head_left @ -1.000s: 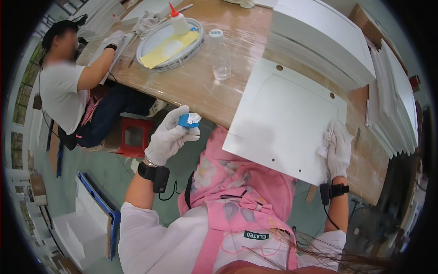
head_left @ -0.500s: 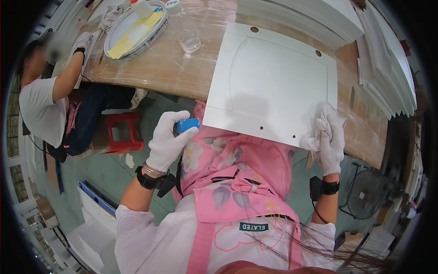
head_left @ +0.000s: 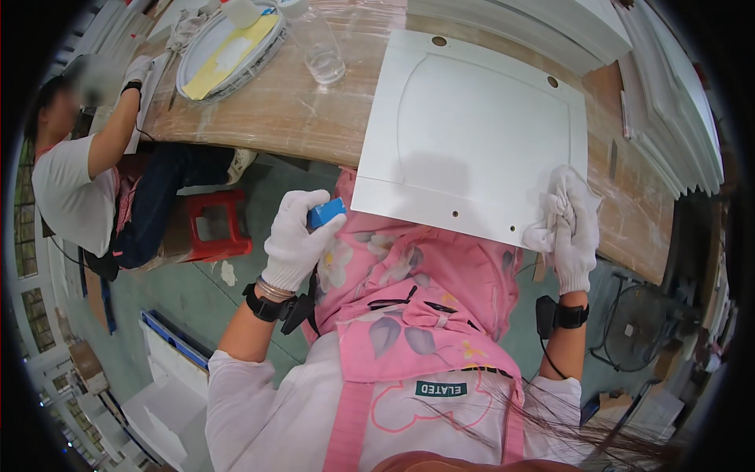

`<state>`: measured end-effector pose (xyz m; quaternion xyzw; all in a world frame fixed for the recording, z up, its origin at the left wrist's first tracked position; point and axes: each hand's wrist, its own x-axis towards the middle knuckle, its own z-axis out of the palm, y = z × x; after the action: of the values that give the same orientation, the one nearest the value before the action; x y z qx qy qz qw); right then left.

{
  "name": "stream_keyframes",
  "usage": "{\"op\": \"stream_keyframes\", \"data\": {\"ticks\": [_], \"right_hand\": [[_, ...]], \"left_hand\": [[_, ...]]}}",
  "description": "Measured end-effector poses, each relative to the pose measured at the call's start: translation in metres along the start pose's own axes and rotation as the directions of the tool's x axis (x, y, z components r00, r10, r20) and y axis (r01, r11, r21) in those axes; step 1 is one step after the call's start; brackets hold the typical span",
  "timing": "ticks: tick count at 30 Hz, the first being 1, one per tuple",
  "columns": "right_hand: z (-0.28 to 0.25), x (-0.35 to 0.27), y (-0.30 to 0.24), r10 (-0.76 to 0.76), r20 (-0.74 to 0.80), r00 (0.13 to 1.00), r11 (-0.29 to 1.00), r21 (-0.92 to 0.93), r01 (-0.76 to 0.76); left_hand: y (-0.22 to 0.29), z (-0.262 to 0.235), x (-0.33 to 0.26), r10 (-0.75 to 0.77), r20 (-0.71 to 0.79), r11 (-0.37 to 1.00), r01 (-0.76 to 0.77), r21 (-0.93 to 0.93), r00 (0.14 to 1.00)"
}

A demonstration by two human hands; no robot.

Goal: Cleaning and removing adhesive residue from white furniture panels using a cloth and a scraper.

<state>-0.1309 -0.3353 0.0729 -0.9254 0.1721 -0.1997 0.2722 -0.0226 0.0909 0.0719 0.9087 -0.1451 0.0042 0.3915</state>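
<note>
My left hand [head_left: 297,240], in a white glove, pinches a small blue block [head_left: 326,212] between thumb and fingers, just off the near left corner of a white panel [head_left: 487,149]. That panel lies on the table with its near edge over my lap; it has round holes and a shallow curved outline on its face. On its near right corner, my gloved right hand [head_left: 576,240] is closed on a white cloth [head_left: 561,206] that touches the panel. The cloth hides part of that corner.
A wrapped table [head_left: 228,130] bears a clear bottle [head_left: 320,51], a round lid [head_left: 203,88] with a yellow sheet, and stacked white panels [head_left: 668,110] at right. At left a co-worker [head_left: 75,185] sits near a red stool [head_left: 220,228]. A fan [head_left: 633,334] stands at lower right.
The blue block has tilted a little in my left hand. My right hand and the cloth stay at the panel's near right corner, shifted only slightly. The view has moved a little.
</note>
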Motion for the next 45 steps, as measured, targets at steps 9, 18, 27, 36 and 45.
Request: {"op": "stream_keyframes", "data": {"ticks": [9, 18, 27, 36, 45], "right_hand": [[0.0, 0.001, -0.005, 0.006, 0.009, 1.0, 1.0, 0.011, -0.006], [0.002, 0.001, -0.004, 0.026, 0.002, 1.0, 1.0, 0.016, -0.026], [0.0, -0.002, 0.003, -0.006, 0.026, 1.0, 0.997, -0.076, 0.008], [0.002, -0.001, 0.006, -0.028, 0.025, 0.999, 0.998, -0.055, 0.03], [0.003, 0.0, 0.002, 0.009, 0.029, 1.0, 0.998, -0.059, -0.008]], "left_hand": [[0.013, -0.001, 0.003, 0.065, 0.022, 0.993, -0.067, 0.095, 0.998], [0.026, -0.005, 0.016, 0.079, 0.041, 0.995, -0.081, 0.063, 0.996], [0.019, -0.008, 0.019, 0.148, 0.054, 0.956, -0.157, 0.25, 0.988], [-0.028, 0.0, -0.003, -0.356, 0.404, 0.291, 0.511, -0.808, 0.842], [-0.043, 0.011, -0.007, -0.281, 0.505, -0.079, 0.505, -0.86, 0.816]]}}
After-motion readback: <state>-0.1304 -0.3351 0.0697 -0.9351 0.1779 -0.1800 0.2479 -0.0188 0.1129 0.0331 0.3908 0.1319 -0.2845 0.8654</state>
